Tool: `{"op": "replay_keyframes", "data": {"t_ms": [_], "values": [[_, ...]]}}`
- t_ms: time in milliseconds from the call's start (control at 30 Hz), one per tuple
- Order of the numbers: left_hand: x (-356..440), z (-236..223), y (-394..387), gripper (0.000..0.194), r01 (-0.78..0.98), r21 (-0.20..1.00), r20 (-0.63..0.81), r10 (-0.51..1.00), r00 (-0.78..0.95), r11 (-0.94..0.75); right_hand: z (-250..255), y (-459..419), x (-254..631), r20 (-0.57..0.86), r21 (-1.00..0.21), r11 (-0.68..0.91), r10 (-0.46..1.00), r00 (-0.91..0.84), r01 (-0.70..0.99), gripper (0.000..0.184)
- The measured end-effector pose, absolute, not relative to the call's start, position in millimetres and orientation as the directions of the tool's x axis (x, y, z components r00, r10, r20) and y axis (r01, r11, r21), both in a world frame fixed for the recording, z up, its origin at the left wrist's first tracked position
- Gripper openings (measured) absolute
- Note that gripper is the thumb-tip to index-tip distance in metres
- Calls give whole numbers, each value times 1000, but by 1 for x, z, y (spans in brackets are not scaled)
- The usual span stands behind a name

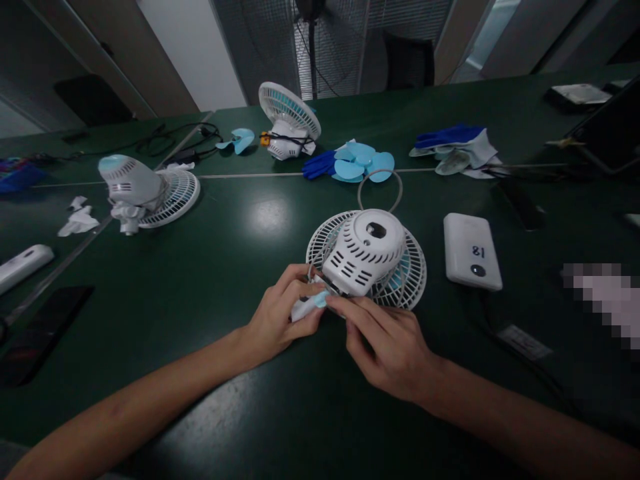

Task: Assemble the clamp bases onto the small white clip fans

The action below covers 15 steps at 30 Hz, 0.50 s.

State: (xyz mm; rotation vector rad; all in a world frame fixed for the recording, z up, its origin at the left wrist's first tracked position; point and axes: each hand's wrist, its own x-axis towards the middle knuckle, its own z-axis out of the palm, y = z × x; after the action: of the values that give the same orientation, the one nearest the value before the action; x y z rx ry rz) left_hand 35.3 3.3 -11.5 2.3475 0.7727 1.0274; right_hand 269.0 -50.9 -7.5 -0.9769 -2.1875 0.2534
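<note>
the left hand (pixel 280 307) pinches a small white and blue piece (pixel 303 308). i cannot tell if the right hand (pixel 387 340), at its blue bit, pinches too. the white fan (pixel 373 243) lies just past both hands.

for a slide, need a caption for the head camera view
Left hand and right hand at a white electric fan lying grille-down on a green table.

A dark "81" (pixel 479 251) (seemingly handwritten) stands on the white power bank (pixel 466 233).
</note>
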Motion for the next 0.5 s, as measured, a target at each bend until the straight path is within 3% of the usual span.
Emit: {"op": "replay_keyframes", "data": {"t_ms": [167,333,500], "values": [[36,-10,3,26,294,625,504,662,555,-723,-6,-50,269,548,-457,704,704,-452,544,38],[36,-10,3,23,278,645,510,672,537,-712,-5,-51,270,583,-391,757,644,-495,523,36],[35,-13,5,34,276,636,515,663,543,-720,-8,-50,271,584,-426,738,666,-464,524,42]]}}
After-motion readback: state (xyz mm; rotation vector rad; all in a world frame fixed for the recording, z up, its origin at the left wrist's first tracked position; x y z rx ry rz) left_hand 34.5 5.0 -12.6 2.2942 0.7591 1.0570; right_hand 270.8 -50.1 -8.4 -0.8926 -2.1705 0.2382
